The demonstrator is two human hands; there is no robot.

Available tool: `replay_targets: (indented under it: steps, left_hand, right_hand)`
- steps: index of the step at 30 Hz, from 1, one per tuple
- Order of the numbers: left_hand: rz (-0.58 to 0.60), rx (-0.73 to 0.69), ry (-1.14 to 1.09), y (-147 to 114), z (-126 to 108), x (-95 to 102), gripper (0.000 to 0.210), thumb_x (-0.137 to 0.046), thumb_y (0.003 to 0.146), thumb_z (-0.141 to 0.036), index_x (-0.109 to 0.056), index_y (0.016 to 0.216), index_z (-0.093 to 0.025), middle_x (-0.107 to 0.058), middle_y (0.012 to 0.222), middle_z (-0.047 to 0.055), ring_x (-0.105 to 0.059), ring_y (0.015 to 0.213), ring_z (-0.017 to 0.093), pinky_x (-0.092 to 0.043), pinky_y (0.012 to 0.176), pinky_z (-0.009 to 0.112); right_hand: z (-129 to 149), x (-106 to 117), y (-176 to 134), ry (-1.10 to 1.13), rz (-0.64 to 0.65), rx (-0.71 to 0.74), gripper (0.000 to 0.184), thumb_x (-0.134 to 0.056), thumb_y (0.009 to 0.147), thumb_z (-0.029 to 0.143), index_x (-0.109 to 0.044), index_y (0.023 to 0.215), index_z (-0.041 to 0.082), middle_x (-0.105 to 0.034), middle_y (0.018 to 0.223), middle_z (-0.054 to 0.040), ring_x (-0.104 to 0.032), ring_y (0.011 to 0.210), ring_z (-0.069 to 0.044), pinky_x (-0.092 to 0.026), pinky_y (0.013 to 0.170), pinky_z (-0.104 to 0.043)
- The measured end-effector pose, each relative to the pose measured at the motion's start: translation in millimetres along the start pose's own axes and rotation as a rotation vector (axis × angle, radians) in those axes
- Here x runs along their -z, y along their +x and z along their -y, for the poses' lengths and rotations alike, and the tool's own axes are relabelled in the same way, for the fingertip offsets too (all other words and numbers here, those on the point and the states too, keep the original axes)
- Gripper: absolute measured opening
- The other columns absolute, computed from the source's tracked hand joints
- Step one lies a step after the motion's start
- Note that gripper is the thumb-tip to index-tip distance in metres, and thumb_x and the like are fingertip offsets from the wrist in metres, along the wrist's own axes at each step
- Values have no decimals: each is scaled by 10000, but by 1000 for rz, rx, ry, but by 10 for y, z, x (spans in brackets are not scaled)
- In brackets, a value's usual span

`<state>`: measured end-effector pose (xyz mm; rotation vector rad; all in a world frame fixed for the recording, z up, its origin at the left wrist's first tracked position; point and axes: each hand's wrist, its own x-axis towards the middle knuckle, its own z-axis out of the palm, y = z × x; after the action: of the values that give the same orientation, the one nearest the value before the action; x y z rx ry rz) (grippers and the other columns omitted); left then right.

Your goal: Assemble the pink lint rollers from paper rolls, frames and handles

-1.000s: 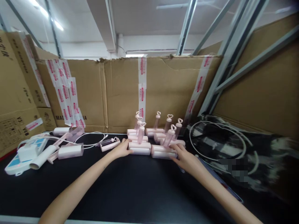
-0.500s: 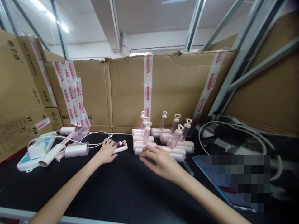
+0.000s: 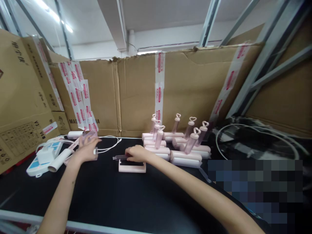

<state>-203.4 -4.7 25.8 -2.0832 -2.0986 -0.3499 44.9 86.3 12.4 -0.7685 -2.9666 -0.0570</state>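
Note:
My left hand (image 3: 85, 150) reaches over the parts on the left, its fingers apart. Below its palm a clear pinkish cover (image 3: 96, 154) shows only in part; whether the fingers touch it I cannot tell. My right hand (image 3: 136, 153) is closed on a clear pink tubular handle (image 3: 119, 157), with its far end hidden by the fingers. Just in front of that hand lies a pale pink bracket-shaped frame (image 3: 132, 169). To the right, several pink lint rollers (image 3: 186, 156) lie with clear handles standing up, topped by heart-shaped loops.
A white power strip (image 3: 36, 167) with a plugged-in charger (image 3: 45, 156) stands at the left. Beside it lies a white paper roll (image 3: 58, 160). A white cable (image 3: 110, 149) loops behind. Cardboard walls (image 3: 136, 97) close off the back. Black bags and cabling (image 3: 229, 136) fill the right side.
My left hand has left the pink frame and moved left to the roll parts. My right hand has moved left from the lint rollers and taken hold of the clear handle. The view has shifted slightly.

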Motion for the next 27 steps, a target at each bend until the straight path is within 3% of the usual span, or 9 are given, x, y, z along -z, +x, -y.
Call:
replay_targets:
  steps: [3,6,9,13,18,22,24,27]
  left_hand:
    - [146,133,93,17,294,-49,557,-595,551,-140,-584,1098,-248,-534,1261,66,-254,1287,394,93,989,641]
    - [197,59,57,19,256,-77,483,-628,543,-179,-622,1015,-281,-618,1125,33,-343,1240,358,66,1020,599]
    - [185,-107,-13,59,-53,-80,429,-644,588,-272,-616,1015,-283,-638,1053,30,-422,1161,324,41,1031,582]
    - [182,-380,-125,183,-678,-163,499,-655,630,-463,-590,1077,-251,-633,1015,44,-479,1092,287,-72,1045,530]
    - [147,-513,-282,354,-1358,-355,642,-599,713,-491,-425,1267,-216,-573,1152,83,-524,1038,262,-341,917,399]
    - [134,-515,-292,417,-1597,-414,752,-587,710,-538,-328,1325,-192,-572,1132,104,-537,997,270,-400,832,370]
    - [132,-517,-276,401,-1619,-407,722,-604,690,-548,-393,1276,-183,-582,1109,104,-545,979,282,-402,831,383]
    - [129,-497,-282,309,-1596,-396,599,-602,710,-495,-458,1204,-187,-582,1124,99,-552,984,280,-410,832,382]
  right_hand:
    - [84,76,-183,2,-105,-18,226,-476,850,291,-539,1015,152,-622,996,-98,-608,855,-204,-396,728,-287]
    - [203,93,-443,22,-149,-10,243,-402,883,307,-475,1049,146,-607,988,-90,-604,803,-178,-391,680,-264]
    - [317,-22,-713,-2,-118,32,219,-438,856,309,-477,1010,157,-619,884,-57,-604,703,-168,-381,610,-251]
    - [337,-180,-1053,-154,-87,85,143,-454,812,232,-498,919,148,-606,838,-79,-597,707,-192,-373,583,-263]
    - [84,-37,-1467,-24,-3,-5,186,-498,710,157,-509,895,175,-608,823,-40,-581,682,-174,-365,567,-243]
    - [-181,158,-1784,243,61,-126,259,-552,645,149,-510,894,207,-602,826,8,-557,669,-147,-350,557,-211]
    - [-268,204,-1886,383,4,-153,280,-558,662,157,-508,933,206,-591,861,5,-550,714,-146,-369,598,-209]
    - [-306,221,-1881,636,-154,-171,166,-467,803,233,-471,965,198,-552,904,-8,-521,751,-136,-395,669,-223]
